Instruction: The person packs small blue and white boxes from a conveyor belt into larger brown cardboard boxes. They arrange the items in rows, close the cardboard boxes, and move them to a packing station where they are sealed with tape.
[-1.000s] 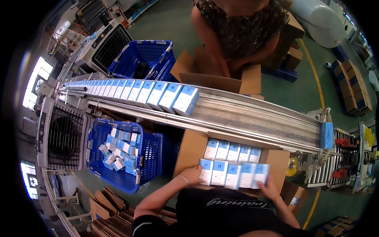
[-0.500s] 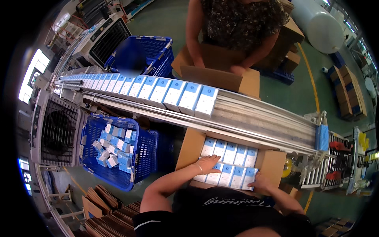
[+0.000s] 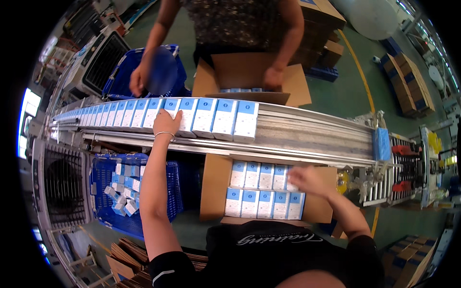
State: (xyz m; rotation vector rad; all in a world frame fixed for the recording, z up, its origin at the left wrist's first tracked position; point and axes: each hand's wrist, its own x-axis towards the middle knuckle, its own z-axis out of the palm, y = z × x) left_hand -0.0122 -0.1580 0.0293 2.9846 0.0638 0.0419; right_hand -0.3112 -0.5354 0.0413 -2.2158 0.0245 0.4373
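Note:
A row of small white-and-blue boxes point(image 3: 205, 117) stands along the conveyor. My left hand point(image 3: 167, 124) lies against the near side of this row, thumb spread from the fingers, touching boxes a few places back from its right end. In front of me, an open cardboard carton point(image 3: 214, 189) holds two rows of similar boxes point(image 3: 258, 204), standing upright side by side. Over the right end of the carton's far row is my right hand point(image 3: 307, 180), smeared by motion; its fingers cannot be made out clearly.
Across the conveyor point(image 3: 307, 132), a co-worker's right-side hand point(image 3: 273, 77) hangs over another open carton point(image 3: 298, 86). Their other hand point(image 3: 138, 79) is by a blue basket point(image 3: 115, 77). A nearer blue basket point(image 3: 103, 165) holds loose boxes. Flattened cardboard point(image 3: 127, 257) lies lower left.
My left hand has left the carton and moved up and left to the conveyor row. My right hand has risen toward the carton's far row. The co-worker's hands have moved apart.

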